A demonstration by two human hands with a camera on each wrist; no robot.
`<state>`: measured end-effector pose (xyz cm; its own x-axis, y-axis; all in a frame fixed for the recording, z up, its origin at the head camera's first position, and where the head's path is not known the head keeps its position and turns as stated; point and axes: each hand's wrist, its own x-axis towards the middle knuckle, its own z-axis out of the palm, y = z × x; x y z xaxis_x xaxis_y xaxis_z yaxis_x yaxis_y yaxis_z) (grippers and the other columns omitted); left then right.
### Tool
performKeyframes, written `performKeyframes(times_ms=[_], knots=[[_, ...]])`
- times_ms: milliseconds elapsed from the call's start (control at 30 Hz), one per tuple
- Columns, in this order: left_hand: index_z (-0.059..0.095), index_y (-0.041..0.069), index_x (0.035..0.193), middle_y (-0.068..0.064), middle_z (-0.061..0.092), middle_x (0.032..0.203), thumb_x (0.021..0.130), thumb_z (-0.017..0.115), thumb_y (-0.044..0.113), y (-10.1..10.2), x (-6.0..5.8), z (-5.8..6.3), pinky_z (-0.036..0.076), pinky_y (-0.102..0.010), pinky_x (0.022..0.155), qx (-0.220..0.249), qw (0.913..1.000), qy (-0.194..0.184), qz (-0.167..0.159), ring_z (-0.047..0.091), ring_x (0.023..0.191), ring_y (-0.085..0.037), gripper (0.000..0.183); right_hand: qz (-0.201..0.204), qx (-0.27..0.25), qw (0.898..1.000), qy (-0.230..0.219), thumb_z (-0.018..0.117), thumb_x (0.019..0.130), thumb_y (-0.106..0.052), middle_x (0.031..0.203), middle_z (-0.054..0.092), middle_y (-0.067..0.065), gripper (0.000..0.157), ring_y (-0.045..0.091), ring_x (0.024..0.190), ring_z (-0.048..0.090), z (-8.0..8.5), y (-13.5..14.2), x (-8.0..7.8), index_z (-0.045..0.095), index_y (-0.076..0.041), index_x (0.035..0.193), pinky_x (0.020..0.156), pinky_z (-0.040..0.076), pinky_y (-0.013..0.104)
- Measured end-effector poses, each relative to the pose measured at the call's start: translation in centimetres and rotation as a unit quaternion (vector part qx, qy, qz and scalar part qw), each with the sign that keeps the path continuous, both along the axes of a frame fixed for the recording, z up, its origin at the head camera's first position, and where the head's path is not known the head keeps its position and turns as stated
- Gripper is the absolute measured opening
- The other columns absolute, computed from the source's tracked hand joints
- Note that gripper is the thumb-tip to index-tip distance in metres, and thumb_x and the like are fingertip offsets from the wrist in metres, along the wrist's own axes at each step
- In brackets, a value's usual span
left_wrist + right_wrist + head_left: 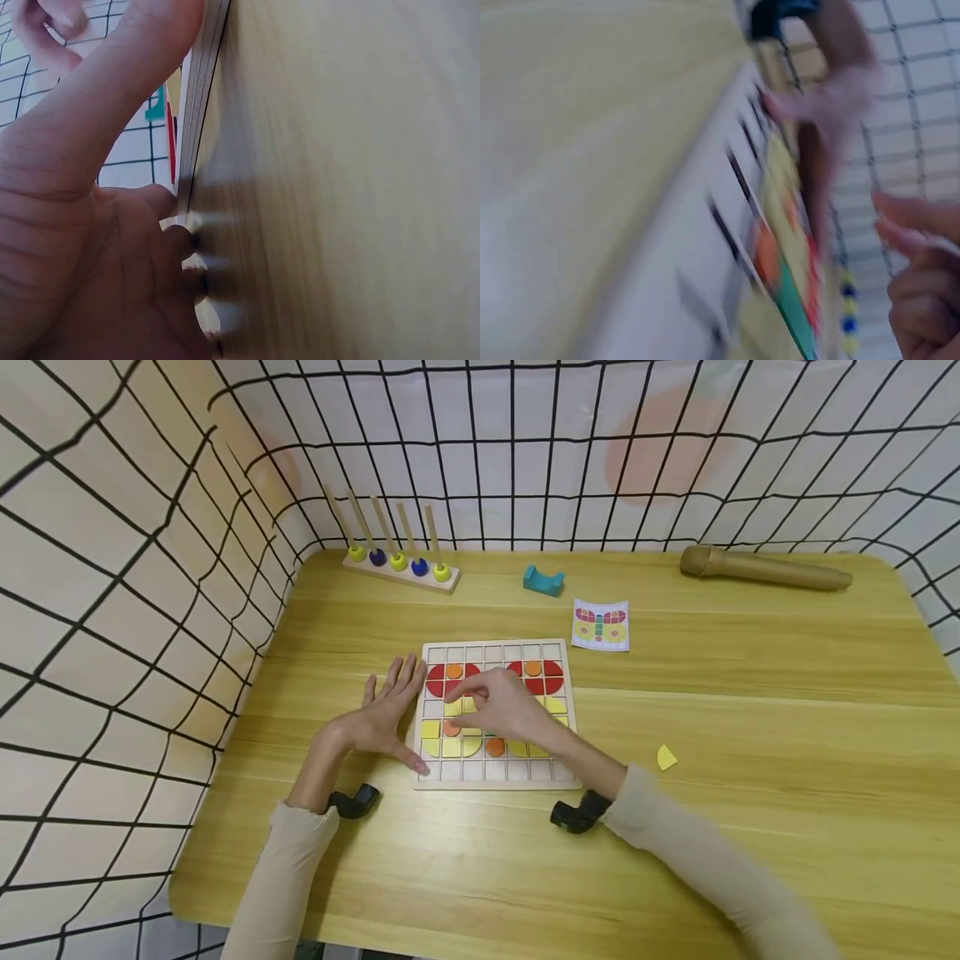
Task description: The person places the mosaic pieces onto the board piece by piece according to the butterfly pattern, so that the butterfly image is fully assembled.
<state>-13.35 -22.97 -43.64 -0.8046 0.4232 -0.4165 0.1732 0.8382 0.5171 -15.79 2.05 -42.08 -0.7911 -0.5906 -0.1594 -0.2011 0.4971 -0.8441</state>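
A square wooden grid board (497,783) lies on the table, bearing red, yellow and orange pieces in two wing-like groups. My left hand (378,718) is spread beside its left side, the thumb at the front left corner and the index finger along the edge. In the left wrist view the left thumb (112,90) lies over the board's side. My right hand (504,703) is above the middle of the board, covering part of the pattern. Its thumb and index finger stand apart with nothing visible between them, as the right wrist view also shows the right hand (926,277).
A loose yellow quarter-round piece (667,757) lies right of the board. Behind it are a printed butterfly card (601,626), a teal block (543,581), a peg stand with beads (401,572) and a brown wooden microphone-shaped stick (765,568). Black netting (513,468) borders the table.
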Motion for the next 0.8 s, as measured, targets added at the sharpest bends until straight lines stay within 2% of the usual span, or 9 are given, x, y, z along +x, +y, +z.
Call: performKeyframes(times_ms=[67,200,333,467,633,800], knots=[[-0.016,0.009,0.165,-0.014,-0.030,0.170,0.062,0.098,0.050,0.1,0.0,0.0,-0.019,-0.069,0.122,-0.003,1.0000,-0.001,0.001,-0.031,0.157,-0.036,0.158,0.005,-0.004,1.000,0.004,0.084,0.087,-0.020,0.056,0.030,-0.007,0.029,0.012,0.054,0.030,0.8,2.8,-0.1,0.079,-0.011,0.114,0.054,0.025,0.023],[-0.016,0.009,0.164,-0.014,-0.031,0.170,0.062,0.098,0.050,0.1,0.0,0.0,-0.019,-0.069,0.122,-0.004,1.0000,-0.001,0.003,-0.031,0.157,-0.036,0.159,0.003,0.026,1.000,0.013,0.081,0.090,-0.021,0.061,0.028,-0.007,0.028,0.011,0.058,0.030,1.6,9.7,0.2,0.078,-0.012,0.116,0.057,0.026,0.024],[-0.017,0.010,0.164,-0.014,-0.032,0.169,0.062,0.098,0.050,-0.1,0.1,-0.1,-0.020,-0.069,0.122,0.002,1.0000,-0.004,0.005,-0.032,0.156,-0.036,0.159,-0.002,0.047,0.999,0.001,0.080,0.092,-0.021,0.064,0.030,-0.007,0.027,0.005,0.059,0.030,0.8,17.0,0.6,0.077,-0.012,0.118,0.056,0.029,0.023],[-0.018,0.010,0.164,-0.013,-0.033,0.169,0.062,0.098,0.050,-0.3,0.1,-0.2,-0.021,-0.068,0.122,0.007,0.9999,-0.005,0.009,-0.033,0.156,-0.035,0.159,0.004,0.038,0.999,-0.026,0.080,0.092,-0.021,0.063,0.029,-0.008,0.032,0.002,0.057,0.029,-0.9,22.5,1.1,0.074,-0.011,0.122,0.055,0.033,0.024],[-0.018,0.011,0.164,-0.012,-0.033,0.169,0.063,0.097,0.051,-0.2,0.1,-0.1,-0.021,-0.068,0.122,0.009,0.9999,-0.005,0.007,-0.033,0.156,-0.034,0.158,0.036,-0.001,0.998,-0.047,0.080,0.090,-0.011,0.062,0.025,0.000,0.039,0.009,0.054,0.028,-2.8,26.3,1.6,0.069,-0.005,0.127,0.061,0.037,0.024],[-0.018,0.011,0.164,-0.012,-0.033,0.169,0.063,0.097,0.050,-0.1,0.1,-0.2,-0.021,-0.068,0.122,0.009,0.9999,-0.007,0.005,-0.033,0.156,-0.034,0.158,0.041,-0.016,0.998,-0.052,0.081,0.089,-0.010,0.062,0.023,0.006,0.034,0.016,0.054,0.026,-3.8,27.2,1.7,0.070,-0.005,0.121,0.066,0.037,0.022]])
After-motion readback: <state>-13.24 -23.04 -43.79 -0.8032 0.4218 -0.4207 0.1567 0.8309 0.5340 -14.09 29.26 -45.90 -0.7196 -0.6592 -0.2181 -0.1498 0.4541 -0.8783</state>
